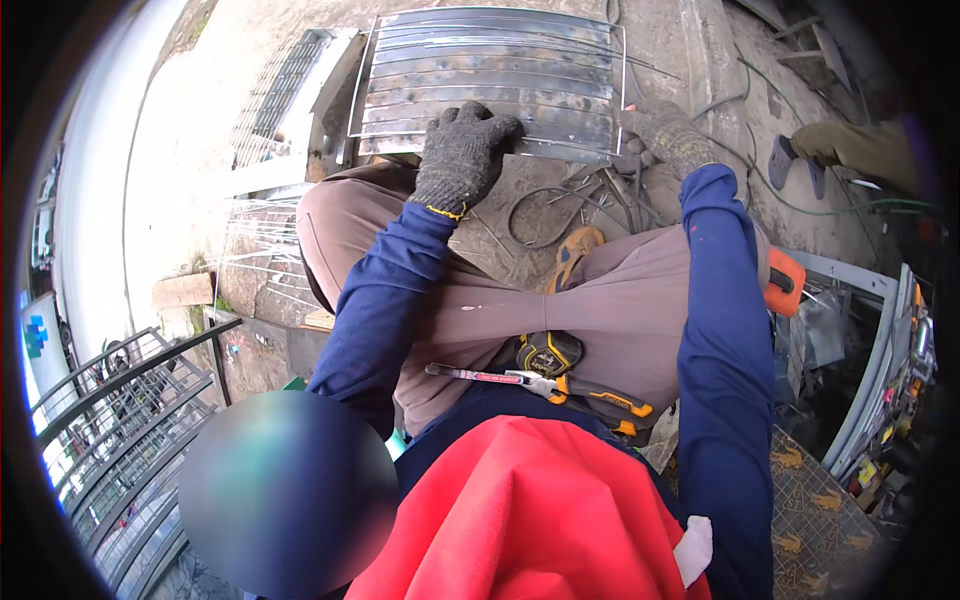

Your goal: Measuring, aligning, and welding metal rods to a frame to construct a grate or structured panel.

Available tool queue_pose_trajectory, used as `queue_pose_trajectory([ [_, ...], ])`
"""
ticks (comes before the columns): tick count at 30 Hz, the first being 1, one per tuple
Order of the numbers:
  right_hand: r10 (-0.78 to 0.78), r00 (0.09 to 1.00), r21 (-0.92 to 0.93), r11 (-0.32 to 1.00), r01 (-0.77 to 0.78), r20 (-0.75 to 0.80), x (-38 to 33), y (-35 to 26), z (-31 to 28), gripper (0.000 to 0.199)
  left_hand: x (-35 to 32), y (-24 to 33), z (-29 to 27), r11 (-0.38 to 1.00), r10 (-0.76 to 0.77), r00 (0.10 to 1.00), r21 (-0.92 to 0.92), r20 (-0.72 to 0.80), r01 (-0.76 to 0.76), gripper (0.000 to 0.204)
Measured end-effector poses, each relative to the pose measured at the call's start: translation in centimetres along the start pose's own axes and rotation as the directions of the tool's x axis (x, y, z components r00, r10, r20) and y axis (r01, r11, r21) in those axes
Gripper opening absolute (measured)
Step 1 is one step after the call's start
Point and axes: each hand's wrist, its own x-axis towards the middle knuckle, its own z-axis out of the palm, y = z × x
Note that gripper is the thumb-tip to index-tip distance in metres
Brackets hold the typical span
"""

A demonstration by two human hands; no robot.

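A slatted metal panel (490, 75) lies on the concrete in front of my knees. My left hand (462, 150), in a dark grey knit glove, rests palm down on the panel's near edge with the fingers spread. My right hand (668, 135), also gloved, is closed at the panel's near right corner, with a small red tip showing at its fingers. On my lap lie a yellow-and-black tape measure (548, 352) and a slim utility knife (480, 376).
A loop of wire (545, 215) and metal scraps lie between my knees. Another person's sandalled foot (790, 160) stands at the upper right beside a green hose (800, 205). There is an orange tool (785, 282) by my right knee, a metal grate (290, 90) to the left and black railings (110, 420) at the lower left.
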Motion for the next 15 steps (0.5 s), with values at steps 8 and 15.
queue_pose_trajectory([
  [8,-0.053,0.993,-0.063,0.996,0.060,0.105,-0.5,-0.3,-0.5,0.039,0.3,0.5,-0.4,1.000,-0.003,0.999,-0.018,0.032,0.004,0.020],
  [15,-0.170,0.985,-0.051,0.984,0.172,0.040,-1.4,-0.6,-0.4,0.039,0.3,0.3,-0.1,1.000,-0.017,0.999,0.023,0.029,0.016,0.018],
])
